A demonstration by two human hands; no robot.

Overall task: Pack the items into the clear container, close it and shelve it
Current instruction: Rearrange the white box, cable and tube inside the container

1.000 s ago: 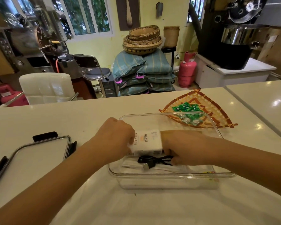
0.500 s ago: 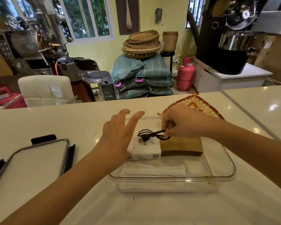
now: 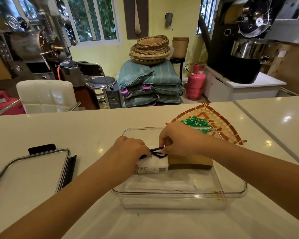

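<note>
So we've got the clear container sitting open on the white desk, right in front of us. Inside it, a white box with a QR code on its near side sits next to a brown cardboard box on its right, the 2 touching. Under and nearer than them there's something flat and white in plastic wrap on the container floor.

Both hands are over the white box. Our left hand is curled, fingers pressed together on one end of a black cable. Our right hand is pinching the cable's other side, with a loop of it poking out between the 2 hands just above the box top.

The lid with its black clips lies flat on the desk off to the left, well apart from the container. Just beyond the container on the far right there's a woven tray with a pile of green wrapped candies on it.
</note>
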